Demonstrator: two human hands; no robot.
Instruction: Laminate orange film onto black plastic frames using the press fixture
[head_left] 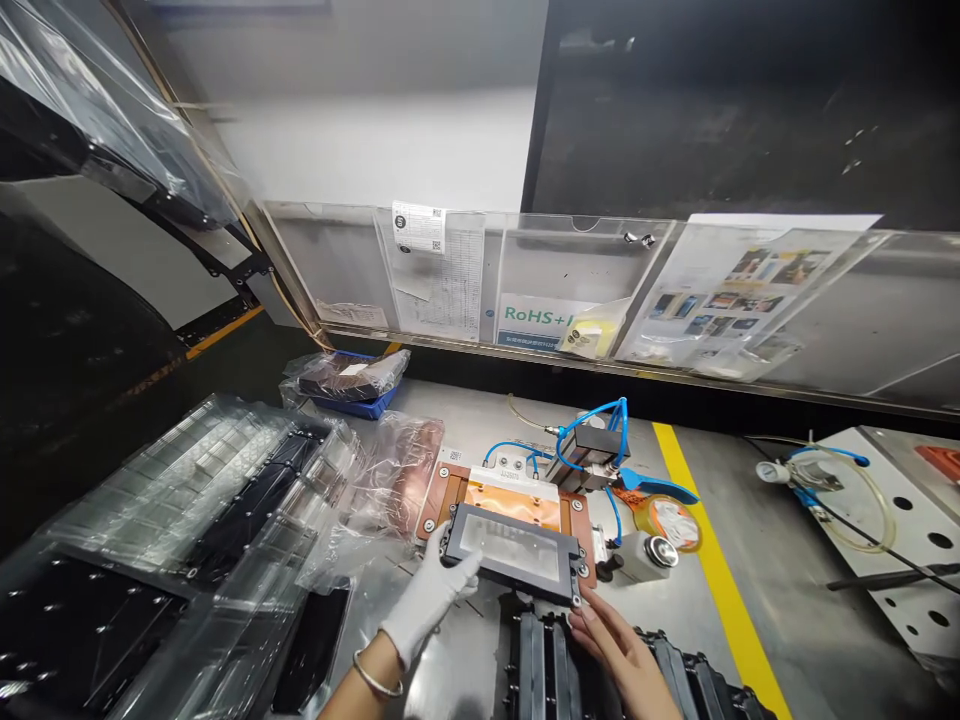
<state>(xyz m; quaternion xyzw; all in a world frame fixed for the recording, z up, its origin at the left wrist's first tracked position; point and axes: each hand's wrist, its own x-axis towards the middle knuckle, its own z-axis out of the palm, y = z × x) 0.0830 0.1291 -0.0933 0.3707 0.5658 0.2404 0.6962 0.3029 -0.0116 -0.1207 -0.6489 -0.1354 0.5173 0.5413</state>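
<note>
The left hand point(431, 590) wears a white glove, with a metal bangle point(375, 680) on the wrist. Its fingers point(459, 568) are closed on the left end of a black framed panel point(514, 550), the thumb lying on the frame's top face. The right hand point(615, 640) is bare. Its fingers point(583, 608) lie stretched out and close together, tips against the panel's near right corner. I cannot tell whether the thumb pinches from below.

The panel, with a pale grey window in its middle, spans the gap between the two sets of fingers. It is tilted slightly over a copper-coloured fixture point(450, 490) that lies just beyond the fingertips on the worktop point(780, 600).

Beyond the right fingers, a metal pneumatic block point(596, 445) with blue hoses point(592, 410) stands at the fixture's far right corner. To the right of those fingers are a small grey cylinder-topped part point(646, 555) and a roll of tape point(673, 522). Farther right, a yellow line point(712, 560) runs along the worktop.

Under both wrists, nearer than the fingers, black ribbed trays point(540, 660) stand in a row. To the left of the gloved fingers lie crumpled clear plastic bags point(390, 470) and stacked clear trays point(210, 500) over black panels. Well beyond them sits a blue tray point(352, 405) holding a bagged part. Along the back runs a clear document holder point(570, 260) with a RoHS sign point(529, 315).
</note>
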